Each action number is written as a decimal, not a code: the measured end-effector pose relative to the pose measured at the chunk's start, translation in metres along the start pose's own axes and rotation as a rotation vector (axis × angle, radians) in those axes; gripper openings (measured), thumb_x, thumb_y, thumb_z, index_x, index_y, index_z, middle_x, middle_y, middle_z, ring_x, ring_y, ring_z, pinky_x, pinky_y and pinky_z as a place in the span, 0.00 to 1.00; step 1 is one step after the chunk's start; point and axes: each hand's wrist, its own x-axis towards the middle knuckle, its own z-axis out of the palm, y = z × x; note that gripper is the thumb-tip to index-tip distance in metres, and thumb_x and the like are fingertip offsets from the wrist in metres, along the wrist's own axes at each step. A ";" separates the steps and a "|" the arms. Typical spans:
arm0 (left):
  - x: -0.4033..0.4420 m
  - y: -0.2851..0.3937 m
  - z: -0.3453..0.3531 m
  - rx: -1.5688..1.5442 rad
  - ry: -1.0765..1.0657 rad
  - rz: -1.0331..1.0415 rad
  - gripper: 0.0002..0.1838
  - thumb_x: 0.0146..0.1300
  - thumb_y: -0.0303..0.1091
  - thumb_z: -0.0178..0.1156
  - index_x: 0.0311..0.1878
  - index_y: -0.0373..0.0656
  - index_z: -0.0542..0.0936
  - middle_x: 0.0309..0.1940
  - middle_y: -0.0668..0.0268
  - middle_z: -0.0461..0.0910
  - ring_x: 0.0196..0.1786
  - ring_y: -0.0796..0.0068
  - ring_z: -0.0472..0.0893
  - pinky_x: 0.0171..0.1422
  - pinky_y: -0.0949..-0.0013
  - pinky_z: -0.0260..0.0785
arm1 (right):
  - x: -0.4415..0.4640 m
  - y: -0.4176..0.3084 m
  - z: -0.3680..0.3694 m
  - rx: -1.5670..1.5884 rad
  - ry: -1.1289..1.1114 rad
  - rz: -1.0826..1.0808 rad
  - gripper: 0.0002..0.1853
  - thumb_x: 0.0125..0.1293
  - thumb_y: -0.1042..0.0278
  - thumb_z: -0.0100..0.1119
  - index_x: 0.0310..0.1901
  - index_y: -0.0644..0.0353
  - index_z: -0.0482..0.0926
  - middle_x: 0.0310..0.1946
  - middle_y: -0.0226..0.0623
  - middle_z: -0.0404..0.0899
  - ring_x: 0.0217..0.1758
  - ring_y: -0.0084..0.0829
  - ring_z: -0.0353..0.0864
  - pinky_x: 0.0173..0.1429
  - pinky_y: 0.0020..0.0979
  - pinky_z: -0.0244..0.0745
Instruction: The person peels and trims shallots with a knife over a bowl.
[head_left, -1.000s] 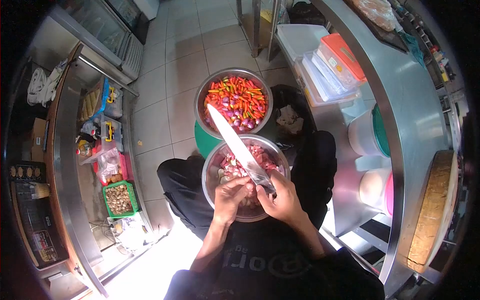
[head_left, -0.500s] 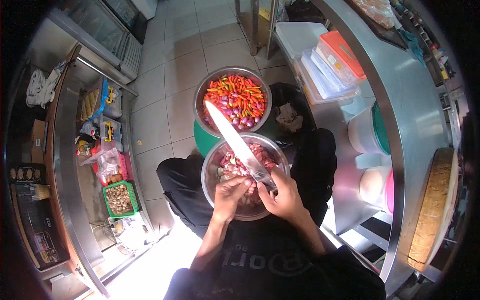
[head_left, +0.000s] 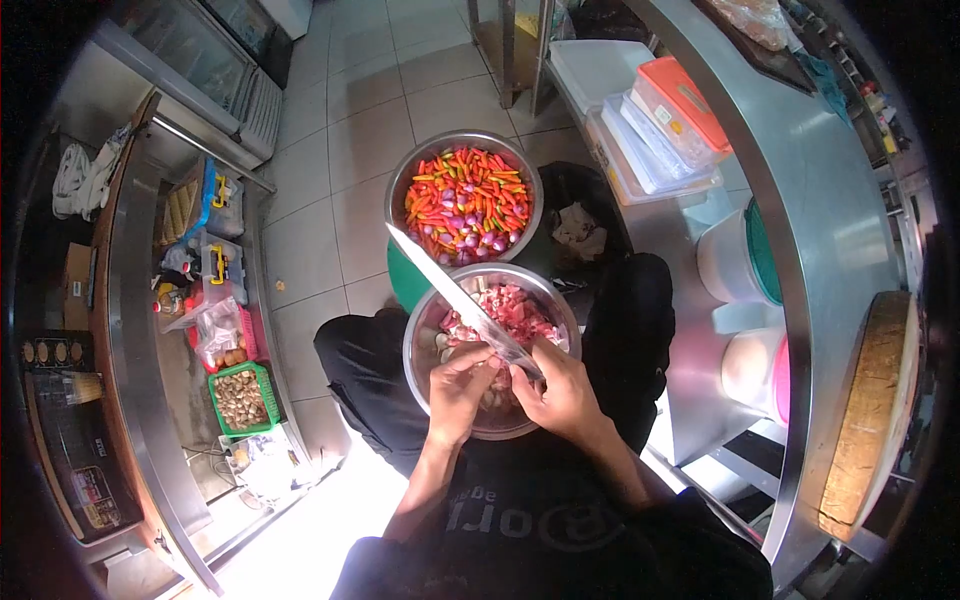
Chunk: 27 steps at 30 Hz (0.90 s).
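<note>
My right hand (head_left: 562, 392) is closed around a large knife (head_left: 452, 290), its long blade pointing forward and left. Beside it, my left hand (head_left: 462, 388) is pinched near the blade, on something small that I cannot make out. Both hands are over the near side of a metal bowl (head_left: 411, 365) between my legs. Inside it lie chopped reddish pieces (head_left: 520, 312) and pale, clove-like pieces; my fingers hide some of these. Just beyond, a second metal bowl (head_left: 393, 200) holds red and orange chilies (head_left: 490, 185) and purple shallots (head_left: 470, 222).
A green surface (head_left: 403, 280) shows beneath the far bowl. Left, a low shelf carries a green basket (head_left: 268, 395) of pale pieces and plastic boxes (head_left: 222, 262). Right, a steel counter (head_left: 740, 130) stands above lidded tubs (head_left: 755, 370) and food containers (head_left: 680, 110). A black bag-like thing (head_left: 610, 205) lies near the bowls.
The knife's blade has tilted and its tip has swung left and toward me. Both hands stay close together over the near bowl.
</note>
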 end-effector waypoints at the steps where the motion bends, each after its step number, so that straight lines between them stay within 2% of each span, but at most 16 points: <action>1: 0.000 0.000 0.001 -0.009 0.011 0.015 0.10 0.73 0.19 0.67 0.55 0.32 0.88 0.48 0.66 0.87 0.49 0.80 0.83 0.57 0.74 0.77 | -0.001 0.001 0.001 0.000 0.010 0.000 0.10 0.68 0.73 0.65 0.45 0.66 0.75 0.39 0.54 0.79 0.42 0.60 0.83 0.43 0.51 0.77; 14: -0.003 0.007 0.002 0.021 -0.033 0.022 0.11 0.73 0.17 0.66 0.56 0.31 0.85 0.46 0.63 0.87 0.46 0.76 0.87 0.52 0.71 0.82 | 0.002 -0.002 -0.001 0.047 -0.001 -0.012 0.09 0.68 0.74 0.66 0.43 0.65 0.75 0.35 0.52 0.77 0.37 0.59 0.81 0.38 0.50 0.75; 16: -0.002 0.002 0.002 -0.184 -0.011 -0.037 0.09 0.75 0.21 0.65 0.55 0.33 0.86 0.46 0.62 0.88 0.46 0.75 0.87 0.52 0.69 0.82 | 0.001 -0.001 -0.003 0.045 -0.046 -0.024 0.10 0.68 0.74 0.65 0.47 0.66 0.76 0.38 0.51 0.80 0.38 0.57 0.83 0.39 0.46 0.77; 17: -0.002 0.000 0.000 -0.184 -0.011 -0.038 0.09 0.75 0.21 0.65 0.55 0.33 0.86 0.46 0.62 0.88 0.46 0.75 0.87 0.52 0.69 0.82 | 0.001 -0.003 -0.003 0.046 -0.045 -0.023 0.10 0.68 0.74 0.65 0.47 0.66 0.76 0.38 0.51 0.80 0.38 0.57 0.83 0.39 0.46 0.77; 19: -0.002 -0.001 -0.004 -0.371 -0.055 -0.125 0.08 0.77 0.25 0.63 0.54 0.35 0.86 0.45 0.62 0.89 0.46 0.73 0.87 0.54 0.66 0.82 | 0.001 -0.006 -0.002 0.122 0.012 0.011 0.11 0.68 0.74 0.67 0.50 0.66 0.80 0.39 0.52 0.83 0.39 0.50 0.87 0.40 0.42 0.80; 23: -0.002 0.004 -0.004 -0.460 -0.050 -0.147 0.09 0.78 0.27 0.63 0.55 0.35 0.87 0.46 0.62 0.89 0.47 0.72 0.87 0.55 0.64 0.82 | -0.001 -0.004 -0.006 0.202 0.064 0.029 0.12 0.67 0.72 0.70 0.49 0.67 0.83 0.38 0.52 0.87 0.39 0.43 0.91 0.41 0.39 0.82; 26: -0.001 0.003 -0.004 -0.479 -0.026 -0.145 0.10 0.78 0.26 0.63 0.57 0.35 0.87 0.47 0.61 0.89 0.47 0.72 0.87 0.55 0.64 0.82 | 0.001 -0.002 -0.006 0.159 0.135 0.047 0.12 0.64 0.71 0.75 0.46 0.67 0.87 0.29 0.38 0.87 0.28 0.24 0.84 0.35 0.30 0.77; 27: -0.001 0.003 -0.002 -0.475 -0.025 -0.129 0.11 0.78 0.26 0.62 0.58 0.35 0.87 0.48 0.61 0.89 0.47 0.73 0.87 0.55 0.64 0.81 | 0.002 -0.002 -0.005 0.159 0.135 0.048 0.12 0.64 0.71 0.75 0.46 0.67 0.87 0.29 0.38 0.87 0.28 0.24 0.84 0.35 0.30 0.77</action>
